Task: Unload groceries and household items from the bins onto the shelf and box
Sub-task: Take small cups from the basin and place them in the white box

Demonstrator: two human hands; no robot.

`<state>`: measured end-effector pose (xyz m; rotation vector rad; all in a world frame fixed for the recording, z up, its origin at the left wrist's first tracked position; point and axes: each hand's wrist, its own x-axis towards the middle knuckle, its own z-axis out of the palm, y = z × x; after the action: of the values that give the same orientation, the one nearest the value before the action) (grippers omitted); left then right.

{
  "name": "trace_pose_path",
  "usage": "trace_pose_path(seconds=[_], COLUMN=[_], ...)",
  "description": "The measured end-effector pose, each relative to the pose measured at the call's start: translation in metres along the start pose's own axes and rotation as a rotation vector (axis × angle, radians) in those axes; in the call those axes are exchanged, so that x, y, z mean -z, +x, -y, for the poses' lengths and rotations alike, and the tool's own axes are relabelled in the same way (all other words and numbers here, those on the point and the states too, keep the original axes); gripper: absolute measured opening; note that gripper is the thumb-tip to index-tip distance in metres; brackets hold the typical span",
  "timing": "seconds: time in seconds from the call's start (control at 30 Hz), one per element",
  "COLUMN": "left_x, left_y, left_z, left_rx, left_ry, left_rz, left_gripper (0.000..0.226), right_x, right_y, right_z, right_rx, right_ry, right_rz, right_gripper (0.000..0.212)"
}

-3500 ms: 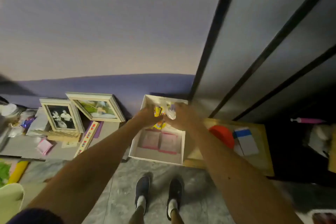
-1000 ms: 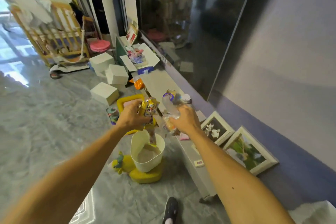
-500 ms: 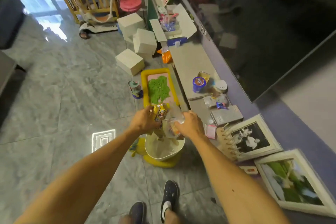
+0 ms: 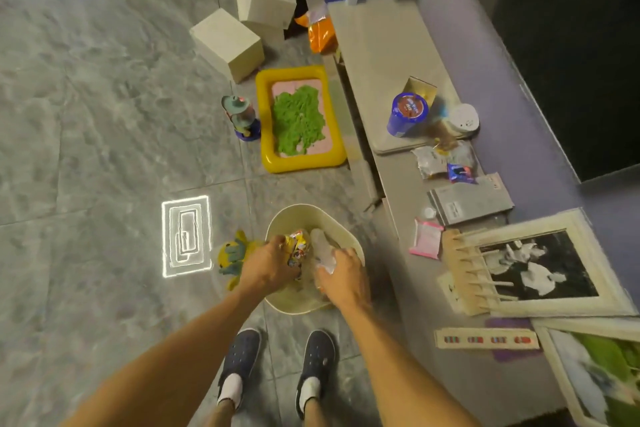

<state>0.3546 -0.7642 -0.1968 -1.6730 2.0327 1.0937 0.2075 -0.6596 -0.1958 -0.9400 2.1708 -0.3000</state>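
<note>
Left hand point(image 4: 268, 265): curled tightly round a bunch of colourful snack packets point(image 4: 296, 250); knuckles are turned upward; the hand is placed over the left half of the cream bin point(image 4: 349, 240), just above its opening.
Right hand point(image 4: 343, 276): fingers are bent and closed round a clear plastic item point(image 4: 322, 250); the hand is placed over the right half of the cream bin, beside its right rim.
Snack packets: gripped at their lower end; the yellow and red tops are seen sticking up inside the mouth of the cream bin.
Clear plastic item: held just right of the packets, inside the outline of the cream bin; what kind of item it is cannot be told through the blur.
Cream bin: stood on the grey floor tiles; its bottom is hidden by both hands.
Yellow soft toy point(image 4: 233, 253): laid on the floor, touching the left side of the cream bin.
Low shelf point(image 4: 381, 45): run along the wall to the right of the cream bin and beyond it; a blue tub point(image 4: 407, 114) and a white round container point(image 4: 464, 120) are set on it, well apart from the cream bin.
Yellow tray point(image 4: 299, 118): set on the floor beyond the cream bin; green material is spread inside it.
Framed photograph point(image 4: 533, 263): laid flat to the right of the cream bin.
</note>
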Motion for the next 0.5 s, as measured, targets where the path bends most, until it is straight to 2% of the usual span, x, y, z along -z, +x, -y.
trace_pose_path(seconds=[0.27,0.5], left_x=[-0.041,0.004], left_y=[0.027,0.002], left_z=[0.033,0.009], left_rx=[0.009,-0.047], left_ry=[-0.026,0.011], left_rz=[-0.012,-0.059], left_gripper=[0.072,0.074], right_x=[-0.046,-0.001], right_y=[0.017,-0.003], right_z=[-0.009,0.014], right_rx=[-0.025,0.007], right_ry=[-0.019,-0.055], right_rz=[-0.01,-0.032], right_gripper=[0.025,0.033])
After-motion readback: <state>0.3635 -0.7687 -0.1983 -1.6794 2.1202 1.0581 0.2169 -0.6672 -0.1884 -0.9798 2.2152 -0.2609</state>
